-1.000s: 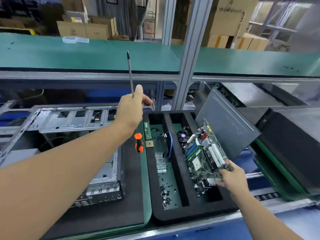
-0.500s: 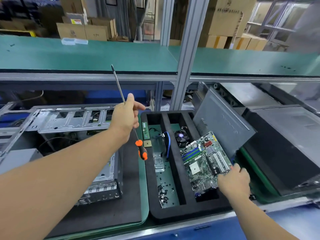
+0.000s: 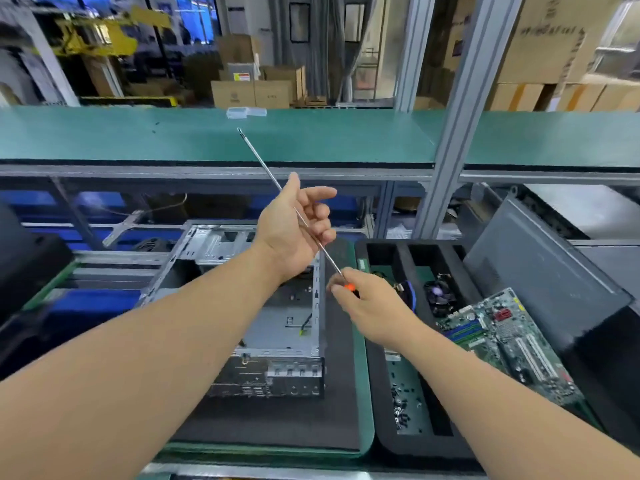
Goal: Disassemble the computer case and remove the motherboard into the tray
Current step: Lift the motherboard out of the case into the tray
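Head view
Background: warehouse bay, stacked cardboard boxes (image 3: 251, 93) behind a green shelf (image 3: 173, 140) carried on grey aluminium posts (image 3: 453, 133).
Counter: green-edged black mat (image 3: 277, 427) at centre, black foam tray (image 3: 388, 441) just to its right.
Case (image 3: 277, 327): open metal chassis lying on the mat, interior bare, port panel facing the camera.
Motherboard (image 3: 509, 344): lying in the tray's right compartment, tilted, far edge against a grey panel (image 3: 540, 271) that leans on the tray.
Screws (image 3: 401, 403): loose pile in the tray's middle compartment; fan (image 3: 438, 294) in the tray beyond the motherboard.
Screwdriver (image 3: 270, 174): long shaft, tip pointing up-left above the case, orange handle low.
Left hand (image 3: 291, 230): fingers loosely curled round the mid-shaft, index extended.
Right hand (image 3: 370, 306): fingers clenched on the orange handle.
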